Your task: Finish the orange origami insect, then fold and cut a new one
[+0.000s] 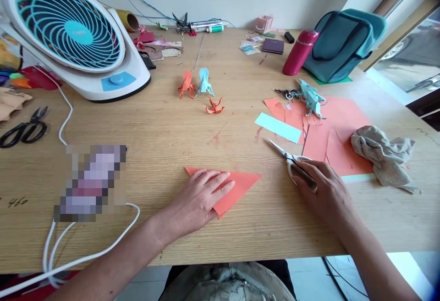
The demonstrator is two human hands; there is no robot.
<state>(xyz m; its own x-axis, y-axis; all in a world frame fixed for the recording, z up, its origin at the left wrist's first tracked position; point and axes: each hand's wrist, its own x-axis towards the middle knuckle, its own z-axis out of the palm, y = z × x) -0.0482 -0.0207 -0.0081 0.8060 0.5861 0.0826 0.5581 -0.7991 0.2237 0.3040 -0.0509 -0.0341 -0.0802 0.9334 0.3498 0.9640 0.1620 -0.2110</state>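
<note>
Head view: only view available.
Left hand [202, 197]: lay open and flat, palm down, fingers stretched out and close together; pressed on the left half of the orange paper triangle [242, 182].
Orange paper triangle: lay flat on the table [165, 140] near the front edge, in front of the body; right tip stuck out past the fingertips, lower corner pointed toward the edge.
Right hand [323, 191]: curled closed around the handles of the scissors [292, 158]; rested on the table right of the triangle, apart from it.
Scissors: blades together, pointed up-left, tips near the light blue strip [277, 127]; handles mostly hidden under the fingers.
Orange sheets [343, 122]: spread just beyond the right hand, cut pieces overlapping; teal paper insect [311, 98] sat on their far edge.
Cloth [383, 154]: crumpled at the right end of the sheets.
Centre of table: orange figure [186, 84] and light blue figure [204, 81] side by side, small orange figure [215, 106] just in front.
Far left: fan [68, 30] stood facing the camera; black scissors [25, 129] lay near the left edge.
Far right: magenta bottle [299, 52] leaned against the teal bag [343, 41].
</note>
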